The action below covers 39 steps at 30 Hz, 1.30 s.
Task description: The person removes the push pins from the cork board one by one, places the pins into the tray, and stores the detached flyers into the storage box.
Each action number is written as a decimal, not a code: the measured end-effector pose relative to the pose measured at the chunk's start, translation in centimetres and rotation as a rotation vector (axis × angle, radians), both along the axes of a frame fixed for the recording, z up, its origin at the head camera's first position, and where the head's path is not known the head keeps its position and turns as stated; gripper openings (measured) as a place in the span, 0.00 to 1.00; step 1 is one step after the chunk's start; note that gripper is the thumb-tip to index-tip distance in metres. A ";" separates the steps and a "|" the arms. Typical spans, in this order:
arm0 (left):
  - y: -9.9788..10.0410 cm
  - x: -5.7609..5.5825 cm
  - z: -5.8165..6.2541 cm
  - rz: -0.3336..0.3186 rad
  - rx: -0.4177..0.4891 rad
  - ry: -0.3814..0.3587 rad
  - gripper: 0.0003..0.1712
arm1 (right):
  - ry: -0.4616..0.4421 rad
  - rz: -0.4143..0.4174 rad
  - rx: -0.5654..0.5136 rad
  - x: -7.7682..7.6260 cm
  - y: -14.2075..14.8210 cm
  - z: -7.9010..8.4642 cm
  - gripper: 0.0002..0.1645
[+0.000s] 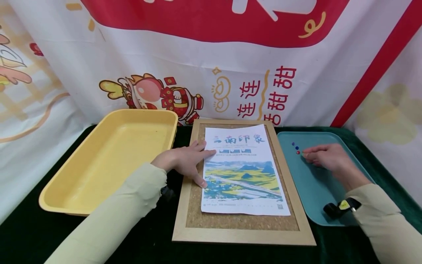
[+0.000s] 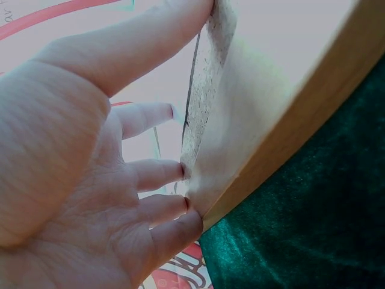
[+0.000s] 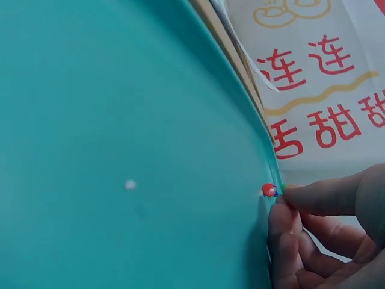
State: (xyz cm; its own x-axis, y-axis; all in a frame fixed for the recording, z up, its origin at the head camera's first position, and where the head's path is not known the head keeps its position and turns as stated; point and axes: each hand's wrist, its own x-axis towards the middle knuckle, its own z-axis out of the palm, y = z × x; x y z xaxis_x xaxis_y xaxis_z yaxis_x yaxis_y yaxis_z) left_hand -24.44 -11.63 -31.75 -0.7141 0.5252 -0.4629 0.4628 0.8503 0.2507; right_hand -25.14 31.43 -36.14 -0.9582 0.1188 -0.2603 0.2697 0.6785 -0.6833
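A printed landscape poster lies on a wood-framed cork board. My left hand rests with spread fingers across the board's left frame and the poster's left edge; the left wrist view shows its palm and fingers by the frame. Over the teal tray, my right hand pinches a small green push pin between thumb and fingertips, most of it hidden. Just beside those fingertips lie a red push pin and blue push pins on the tray.
To the left stands a large yellow tray, its right rim close to the board. Dark green cloth covers the table. A printed white and red backdrop hangs right behind the trays and board.
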 end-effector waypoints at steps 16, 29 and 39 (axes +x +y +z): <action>0.0 0.1 0.0 0.003 -0.018 -0.002 0.62 | -0.051 0.009 0.015 -0.6 0.3 -0.3 0.27; 0.1 0.2 0.2 0.006 -0.018 0.008 0.62 | -0.059 -0.031 0.008 -0.8 -0.1 -0.1 0.26; 0.1 0.1 0.1 -0.004 -0.014 0.004 0.62 | -0.042 -0.027 -0.003 -0.7 -0.1 -0.2 0.25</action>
